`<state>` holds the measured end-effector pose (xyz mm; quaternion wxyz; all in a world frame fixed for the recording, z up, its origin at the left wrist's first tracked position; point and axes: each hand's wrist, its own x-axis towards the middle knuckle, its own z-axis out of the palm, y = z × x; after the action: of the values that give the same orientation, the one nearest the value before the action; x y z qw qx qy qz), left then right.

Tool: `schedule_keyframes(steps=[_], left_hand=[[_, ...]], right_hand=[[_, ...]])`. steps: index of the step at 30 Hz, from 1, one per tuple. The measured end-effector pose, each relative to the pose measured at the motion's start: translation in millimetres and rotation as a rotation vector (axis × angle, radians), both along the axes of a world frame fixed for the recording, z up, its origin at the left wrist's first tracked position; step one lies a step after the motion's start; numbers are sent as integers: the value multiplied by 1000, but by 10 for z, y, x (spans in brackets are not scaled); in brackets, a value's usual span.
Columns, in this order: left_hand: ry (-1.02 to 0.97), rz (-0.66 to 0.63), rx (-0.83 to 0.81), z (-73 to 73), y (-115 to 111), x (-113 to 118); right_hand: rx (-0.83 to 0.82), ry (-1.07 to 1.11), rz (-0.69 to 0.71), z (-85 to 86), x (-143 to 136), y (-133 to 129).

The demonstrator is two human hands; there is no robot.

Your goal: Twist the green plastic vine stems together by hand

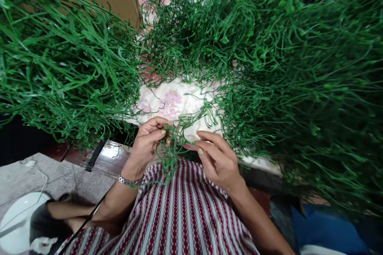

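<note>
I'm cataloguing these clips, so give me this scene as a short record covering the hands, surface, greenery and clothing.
Left hand: pinching a tangled green sprig
Right hand: beside the sprig, fingers bent; grip unclear
Surface covering: white cloth with pinkish floral print
Greenery: large green heaps left, right and beyond
Left wrist: metal band
Clothing: striped garment, red and whitish
</note>
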<state>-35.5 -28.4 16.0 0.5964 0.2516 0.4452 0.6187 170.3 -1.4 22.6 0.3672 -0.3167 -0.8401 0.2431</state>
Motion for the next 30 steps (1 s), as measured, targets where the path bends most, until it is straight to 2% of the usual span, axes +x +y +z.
schedule_keyframes(steps=[3, 5, 9, 11, 15, 18, 20, 25, 28, 30], left_hand=[[131, -34, 92, -48, -16, -21], [283, -54, 214, -67, -22, -44], [536, -152, 496, -43, -28, -55], [630, -197, 604, -18, -32, -29], [828, -181, 696, -7, -52, 33], [830, -208, 657, -19, -76, 50], [715, -201, 579, -22, -82, 57], [298, 93, 203, -4, 16, 98], [294, 61, 60, 32, 134, 114], [340, 25, 71, 66, 209, 110]], right_hand=[[-151, 62, -44, 56, -34, 43], [-275, 55, -61, 91, -70, 96], [-533, 12, 40, 85, -209, 177], [-624, 77, 60, 47, -297, 181], [-758, 302, -32, -11, -405, 150], [-721, 356, -72, 11, -385, 147], [-667, 352, -74, 45, -340, 158], [-520, 301, 22, 78, -242, 163], [-507, 338, 100, 39, -244, 129], [-544, 389, 154, 6, -260, 103]])
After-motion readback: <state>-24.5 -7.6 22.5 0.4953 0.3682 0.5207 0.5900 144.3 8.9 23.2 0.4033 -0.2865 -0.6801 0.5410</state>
